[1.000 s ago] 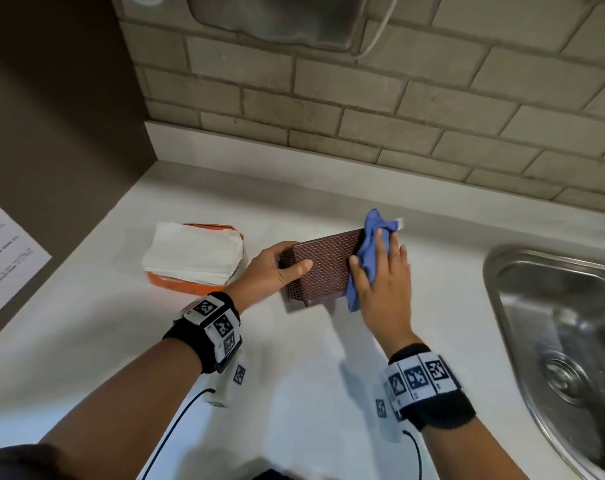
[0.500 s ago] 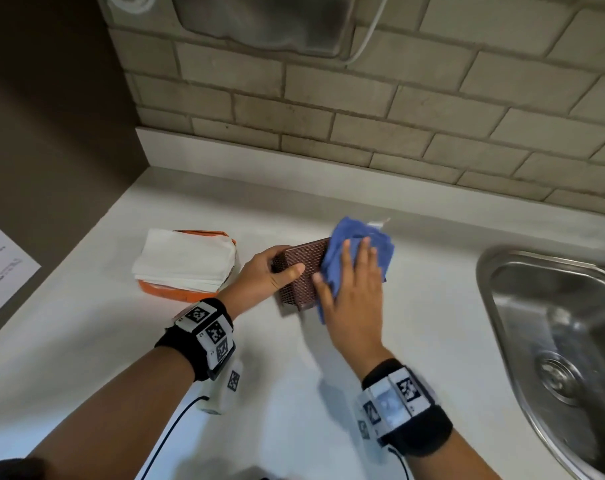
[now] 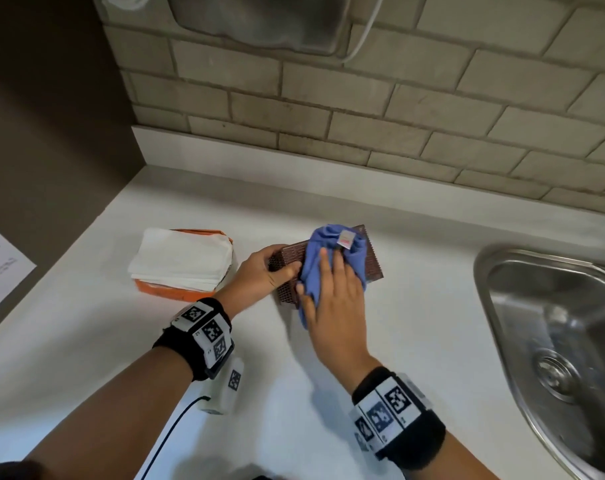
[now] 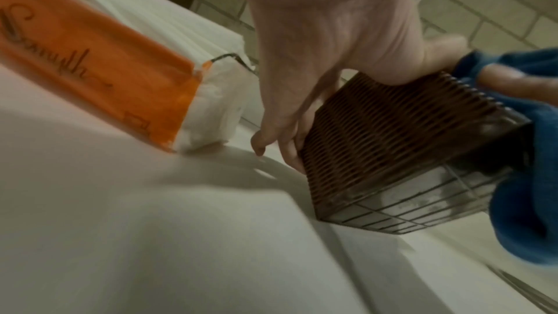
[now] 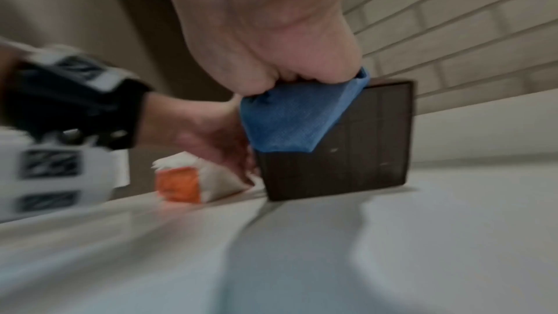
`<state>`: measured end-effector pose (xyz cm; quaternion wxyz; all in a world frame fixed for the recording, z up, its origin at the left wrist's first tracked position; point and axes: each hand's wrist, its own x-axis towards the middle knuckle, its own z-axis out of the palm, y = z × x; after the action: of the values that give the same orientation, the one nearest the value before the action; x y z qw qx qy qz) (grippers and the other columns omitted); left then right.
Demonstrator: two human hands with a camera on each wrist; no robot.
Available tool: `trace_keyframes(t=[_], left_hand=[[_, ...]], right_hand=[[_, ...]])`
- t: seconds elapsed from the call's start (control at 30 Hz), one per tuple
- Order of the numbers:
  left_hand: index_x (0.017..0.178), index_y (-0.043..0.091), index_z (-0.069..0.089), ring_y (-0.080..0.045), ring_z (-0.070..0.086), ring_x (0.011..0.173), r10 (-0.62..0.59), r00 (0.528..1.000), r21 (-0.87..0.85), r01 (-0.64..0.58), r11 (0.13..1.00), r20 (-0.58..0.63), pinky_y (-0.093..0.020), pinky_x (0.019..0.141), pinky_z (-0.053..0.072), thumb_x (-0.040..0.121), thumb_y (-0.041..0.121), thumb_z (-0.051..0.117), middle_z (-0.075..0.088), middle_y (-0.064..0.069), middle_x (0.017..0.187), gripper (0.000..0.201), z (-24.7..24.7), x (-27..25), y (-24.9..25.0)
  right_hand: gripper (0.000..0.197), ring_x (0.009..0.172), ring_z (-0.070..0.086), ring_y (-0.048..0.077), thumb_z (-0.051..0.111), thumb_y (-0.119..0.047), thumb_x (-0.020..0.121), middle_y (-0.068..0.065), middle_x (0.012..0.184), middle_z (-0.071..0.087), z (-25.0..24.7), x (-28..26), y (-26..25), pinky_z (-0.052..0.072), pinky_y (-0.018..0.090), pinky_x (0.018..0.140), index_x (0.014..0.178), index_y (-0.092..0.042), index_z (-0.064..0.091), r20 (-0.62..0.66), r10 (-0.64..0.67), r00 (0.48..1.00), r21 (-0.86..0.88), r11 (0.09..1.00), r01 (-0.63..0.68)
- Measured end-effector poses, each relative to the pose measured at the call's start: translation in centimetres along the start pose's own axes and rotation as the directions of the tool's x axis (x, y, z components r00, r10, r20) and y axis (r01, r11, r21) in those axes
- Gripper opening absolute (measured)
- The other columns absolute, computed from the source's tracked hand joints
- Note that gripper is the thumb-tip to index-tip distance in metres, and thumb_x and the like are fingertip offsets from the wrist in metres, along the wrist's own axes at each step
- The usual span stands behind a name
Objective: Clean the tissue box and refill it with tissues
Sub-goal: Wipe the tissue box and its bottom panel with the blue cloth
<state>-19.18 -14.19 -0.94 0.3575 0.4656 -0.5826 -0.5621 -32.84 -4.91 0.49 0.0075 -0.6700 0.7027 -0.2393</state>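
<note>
A brown ribbed tissue box [image 3: 373, 263] stands on the white counter [image 3: 277, 386]. My left hand [image 3: 259, 273] grips its left end, thumb on top and fingers round the side. My right hand [image 3: 334, 292] lies with straight fingers on a blue cloth [image 3: 315, 268] and presses it onto the box's top; part of the cloth hangs down the front. The left wrist view shows the box [image 4: 392, 128], the left hand [image 4: 317, 32] and the cloth [image 4: 528, 211]. In the right wrist view the right hand [image 5: 265, 20] bears on the cloth [image 5: 286, 123] over the box [image 5: 362, 152]. An orange pack of white tissues [image 3: 180, 258] lies to the left.
A steel sink [image 3: 481, 278] is sunk into the counter at the right. The brick wall [image 3: 398, 116] stands close behind the box, with a wall unit and white cable [image 3: 363, 39] above. A dark side wall with a paper sheet [image 3: 0, 265] closes the left.
My right hand has slid the cloth from the box's right end leftward over its top. The left hand has kept its grip on the left end.
</note>
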Motion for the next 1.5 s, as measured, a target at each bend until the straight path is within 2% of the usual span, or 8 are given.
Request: trace_keyframes(t=[0.13,0.2,0.37,0.53,0.73,0.97,1.3,1.5], left_hand=[[0.099,0.035,0.064,-0.015,0.067,0.097,-0.011,1.000,0.000,0.011,1.000,0.004,-0.039,0.098,0.051,0.058,0.054,0.072,0.072,0.005,0.102,0.046,-0.2,-0.4,0.2],[0.099,0.040,0.063,-0.014,0.066,0.103,-0.030,0.999,0.023,0.029,0.999,0.014,-0.037,0.099,0.050,0.056,0.057,0.072,0.070,0.008,0.105,0.048,-0.4,-0.5,0.0],[0.118,0.048,0.051,-0.007,0.059,0.113,-0.080,0.972,0.162,0.044,0.986,0.221,-0.027,0.102,0.045,0.073,0.041,0.074,0.063,0.012,0.118,0.051,-1.1,-1.4,1.3],[0.128,0.050,0.042,-0.018,0.050,0.121,-0.048,0.965,0.575,-0.112,0.810,0.256,-0.038,0.109,0.038,0.058,0.075,0.064,0.049,0.005,0.129,0.077,-0.9,-1.2,3.0],[0.136,0.025,0.045,-0.025,0.034,0.139,0.134,0.962,0.668,-0.262,0.697,0.237,-0.047,0.114,0.025,0.067,0.079,0.041,0.035,0.001,0.149,0.088,2.3,-1.0,5.6],[0.130,0.011,0.055,-0.011,0.045,0.126,0.220,0.925,0.499,-0.355,0.791,0.309,-0.014,0.102,0.029,0.090,0.029,0.061,0.047,-0.005,0.137,0.044,2.4,-1.1,7.5],[0.136,0.009,0.050,-0.002,0.036,0.129,0.163,0.923,0.429,-0.313,0.847,0.349,0.010,0.090,0.021,0.095,0.022,0.055,0.033,0.003,0.149,0.043,2.3,-0.2,7.2],[0.139,0.008,0.044,-0.009,0.035,0.137,0.169,0.919,0.387,-0.310,0.868,0.356,-0.005,0.104,0.023,0.096,0.017,0.052,0.033,0.000,0.150,0.045,2.1,-0.1,7.2]], right_hand=[[0.067,0.148,0.006,0.023,0.025,-0.052,0.095,0.005,0.158,0.009,-0.4,1.1,2.4,0.008,0.037,0.120,0.151,-0.017,0.013,0.005,0.008,1.000,0.047,0.999,-0.009],[0.066,0.141,0.030,0.030,0.032,-0.054,0.094,0.014,0.152,0.032,-1.1,3.1,4.9,0.027,0.039,0.115,0.145,-0.012,0.030,-0.001,0.186,0.983,0.238,0.954,-0.181],[0.054,0.100,0.065,0.028,0.046,-0.057,0.090,0.011,0.112,0.066,-4.2,4.8,8.0,0.051,0.046,0.093,0.117,-0.011,0.059,0.538,0.364,0.760,0.701,0.307,-0.643],[0.040,0.116,0.058,0.010,0.043,-0.042,0.096,0.000,0.132,0.058,-5.7,3.9,6.8,0.048,0.020,0.092,0.129,-0.022,0.056,0.420,0.319,0.850,0.839,0.220,-0.497],[0.026,0.083,0.069,0.015,0.052,-0.053,0.088,0.001,0.089,0.074,-8.1,2.4,2.5,0.056,0.034,0.078,0.086,-0.031,0.066,0.300,0.385,0.873,0.731,0.495,-0.469],[0.063,0.140,0.029,0.007,0.054,-0.024,0.093,-0.009,0.153,0.031,-7.4,1.0,0.7,0.036,0.024,0.105,0.148,-0.030,0.023,-0.022,0.056,0.998,0.299,0.953,-0.047],[0.027,0.082,0.065,0.028,0.050,-0.039,0.094,0.002,0.087,0.068,-7.5,4.6,1.9,0.034,0.027,0.059,0.115,-0.026,0.061,-0.159,0.311,0.937,0.277,0.925,-0.260],[0.050,0.112,0.058,0.015,0.057,-0.030,0.091,-0.004,0.132,0.059,-7.7,4.6,2.2,0.040,0.021,0.078,0.138,-0.036,0.042,0.004,-0.040,0.999,0.285,0.958,0.038]])
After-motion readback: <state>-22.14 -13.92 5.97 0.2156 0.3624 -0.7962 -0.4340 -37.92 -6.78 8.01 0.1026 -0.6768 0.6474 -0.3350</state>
